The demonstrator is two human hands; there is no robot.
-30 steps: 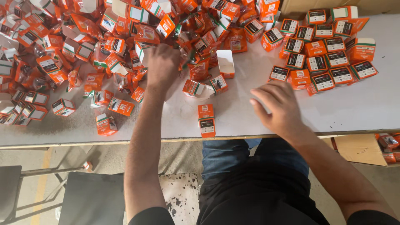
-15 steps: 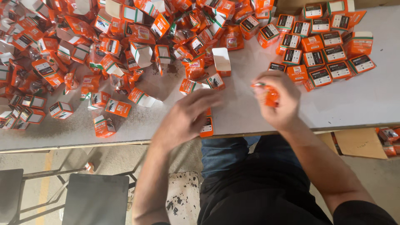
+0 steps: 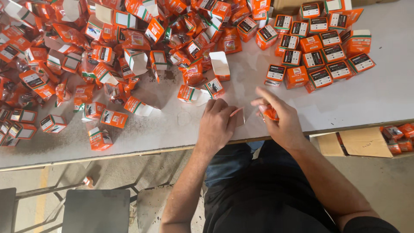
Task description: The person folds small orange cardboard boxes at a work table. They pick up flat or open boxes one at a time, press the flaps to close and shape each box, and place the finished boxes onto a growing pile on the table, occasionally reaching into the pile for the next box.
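Two bare hands are working at the near edge of the pale grey table, just in front of a sprawling heap of small orange cardboard boxes. The left hand is pinching a small flat orange-edged carton between thumb and fingers, its grip pressed together on the carton's left side. The right hand is curling around a small orange plastic-wrapped packet, fingers closing on it while the index finger is sticking out, just right of the carton. Beyond the carton, a tidier cluster of closed orange boxes with dark labels is sitting well apart from both hands.
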